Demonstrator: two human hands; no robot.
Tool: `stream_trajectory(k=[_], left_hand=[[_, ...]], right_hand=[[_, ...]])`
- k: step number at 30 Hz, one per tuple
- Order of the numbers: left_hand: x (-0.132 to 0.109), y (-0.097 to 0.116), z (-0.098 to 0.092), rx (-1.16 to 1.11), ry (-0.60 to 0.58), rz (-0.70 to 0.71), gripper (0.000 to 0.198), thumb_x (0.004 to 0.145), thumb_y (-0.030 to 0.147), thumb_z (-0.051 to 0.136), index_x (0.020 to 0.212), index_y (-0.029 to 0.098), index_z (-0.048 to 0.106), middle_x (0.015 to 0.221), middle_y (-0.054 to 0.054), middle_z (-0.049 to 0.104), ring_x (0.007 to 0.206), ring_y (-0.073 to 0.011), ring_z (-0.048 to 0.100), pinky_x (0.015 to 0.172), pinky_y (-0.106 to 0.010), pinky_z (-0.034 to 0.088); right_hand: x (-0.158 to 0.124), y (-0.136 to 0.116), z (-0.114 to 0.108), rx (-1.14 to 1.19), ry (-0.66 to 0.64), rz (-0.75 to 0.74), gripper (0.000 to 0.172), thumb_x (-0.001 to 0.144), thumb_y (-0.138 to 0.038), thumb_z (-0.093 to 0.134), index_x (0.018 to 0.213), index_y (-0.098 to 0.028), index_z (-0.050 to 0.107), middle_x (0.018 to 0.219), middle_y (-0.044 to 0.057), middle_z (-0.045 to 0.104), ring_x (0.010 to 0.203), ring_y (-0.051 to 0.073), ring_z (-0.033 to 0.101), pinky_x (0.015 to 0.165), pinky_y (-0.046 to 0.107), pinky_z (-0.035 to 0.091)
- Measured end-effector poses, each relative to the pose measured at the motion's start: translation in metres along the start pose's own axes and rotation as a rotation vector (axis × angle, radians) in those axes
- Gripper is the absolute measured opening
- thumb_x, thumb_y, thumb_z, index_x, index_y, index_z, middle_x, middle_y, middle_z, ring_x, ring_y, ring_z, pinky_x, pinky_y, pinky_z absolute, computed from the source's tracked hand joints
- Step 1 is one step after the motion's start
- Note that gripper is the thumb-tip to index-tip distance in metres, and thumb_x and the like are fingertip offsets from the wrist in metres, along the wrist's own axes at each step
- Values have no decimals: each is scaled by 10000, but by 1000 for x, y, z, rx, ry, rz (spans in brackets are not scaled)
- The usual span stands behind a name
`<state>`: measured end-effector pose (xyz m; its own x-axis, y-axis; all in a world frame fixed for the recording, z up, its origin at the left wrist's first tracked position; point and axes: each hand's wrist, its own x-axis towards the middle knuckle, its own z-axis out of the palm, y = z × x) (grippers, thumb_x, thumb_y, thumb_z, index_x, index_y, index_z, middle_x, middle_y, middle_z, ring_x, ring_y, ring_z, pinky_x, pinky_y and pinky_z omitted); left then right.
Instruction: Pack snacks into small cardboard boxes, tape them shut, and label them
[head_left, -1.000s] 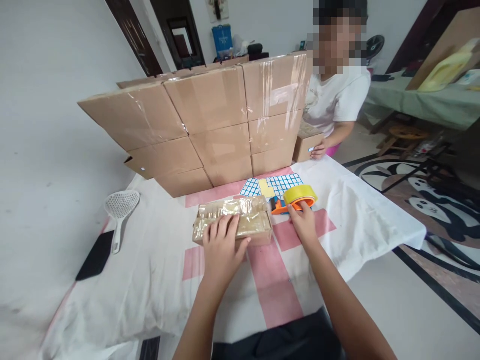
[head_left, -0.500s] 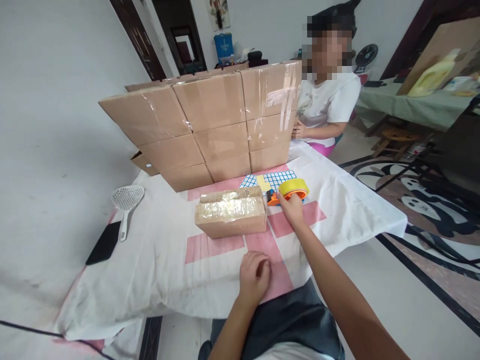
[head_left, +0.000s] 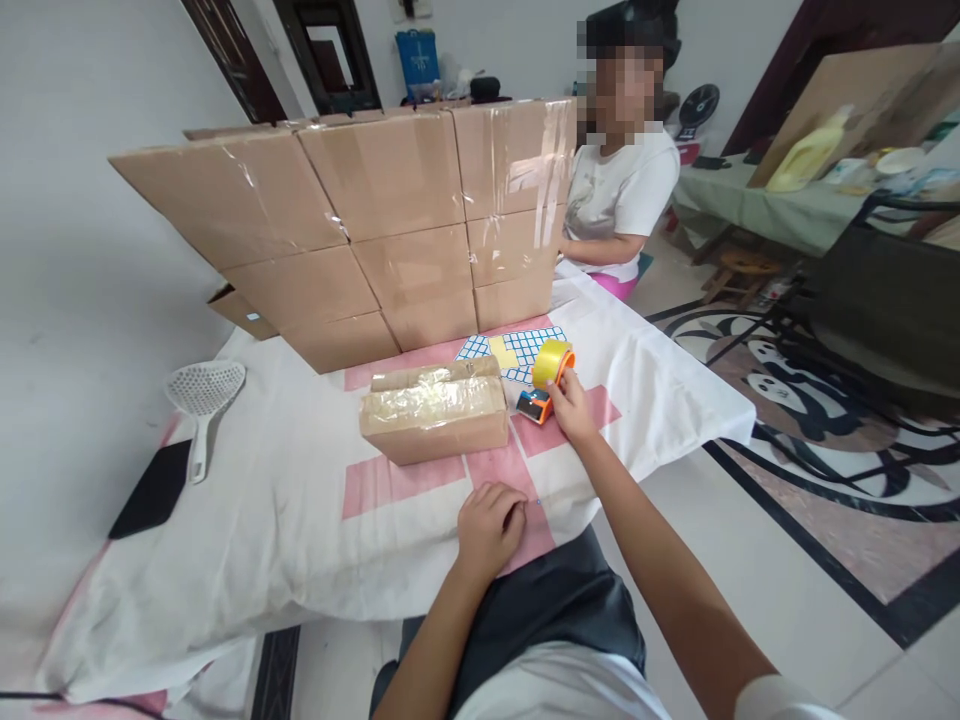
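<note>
My right hand (head_left: 572, 408) is closed on a tape dispenser (head_left: 536, 402) with an orange frame and a roll of yellow tape. The dispenser is at the right end of a small cardboard box (head_left: 442, 435), its dark cutter end facing the box. Shiny clear tape runs along the top of this box, which lies on the table in front of me. My left hand (head_left: 489, 528) rests near the table's front edge with its fingers curled in, and nothing shows in it. It is nearer to me than the box and apart from it.
A wall of stacked, taped cartons (head_left: 405, 240) stands at the back of the table (head_left: 262, 540). On the left lie a white slotted skimmer (head_left: 202, 395) and a black flat object (head_left: 154, 488). Another person (head_left: 622, 200) sits beyond the cartons on the right.
My right hand has turned the tape dispenser, so its roll stands more upright and its cutter end tips down toward the box. My left hand stays by the table edge. The whole view has shifted slightly.
</note>
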<state>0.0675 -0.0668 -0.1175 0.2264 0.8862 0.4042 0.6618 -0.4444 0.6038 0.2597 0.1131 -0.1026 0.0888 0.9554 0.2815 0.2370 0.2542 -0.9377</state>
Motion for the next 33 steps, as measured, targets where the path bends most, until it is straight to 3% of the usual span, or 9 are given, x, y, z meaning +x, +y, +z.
stream_trajectory(k=[6,10,15,18,20,23,27,33], left_hand=[[0,-1,-1,-2,-8,4,199,934,183,512,933,232,705,891,-50,729,864,-211,639,778,-366,468],[0,0,-2,-21,-13,-11,210,942,190,502,939,232,708,897,-50,730,866,-209,632,778,-363,459],[2,4,-2,-67,4,-82,190,946,197,504,948,230,691,898,-44,724,868,-197,640,789,-343,470],[10,9,1,-101,28,-147,203,973,227,473,1079,212,645,910,-48,699,824,-174,642,753,-310,501],[19,12,2,-101,50,-168,322,957,291,537,1260,189,568,995,-72,689,855,-190,645,760,-320,521],[36,15,2,-12,67,-41,592,898,401,660,1409,162,480,1123,-121,659,990,-247,627,856,-381,524],[54,13,-2,151,111,190,335,935,399,630,1205,206,671,913,-73,607,875,-230,578,799,-367,501],[58,12,-5,167,124,274,205,947,334,627,1081,216,727,875,-60,603,829,-196,551,769,-329,469]], right_hand=[[-7,-19,4,140,-60,30,424,873,-629,556,1027,-234,566,943,46,686,882,242,659,798,388,555],[-25,-30,-5,346,-160,148,369,846,-588,645,953,-243,568,858,35,716,781,238,695,721,376,571],[-52,-36,-7,415,-125,211,303,867,-536,666,877,-243,588,754,-9,651,652,187,624,621,312,507],[-58,-37,-5,379,-86,192,313,871,-525,666,800,-236,568,694,-23,582,612,168,560,583,290,447],[-59,-38,-4,364,-64,176,340,862,-538,664,767,-231,553,682,-22,560,611,165,541,583,289,435],[-60,-41,-1,338,-42,166,367,846,-567,657,764,-228,545,689,-18,557,617,161,530,584,286,441],[-62,-44,0,321,-39,143,349,862,-558,645,817,-215,595,750,-7,606,677,164,560,631,279,466],[-59,-44,-1,382,-67,148,309,873,-511,665,817,-211,616,741,-17,606,650,150,544,618,265,438]])
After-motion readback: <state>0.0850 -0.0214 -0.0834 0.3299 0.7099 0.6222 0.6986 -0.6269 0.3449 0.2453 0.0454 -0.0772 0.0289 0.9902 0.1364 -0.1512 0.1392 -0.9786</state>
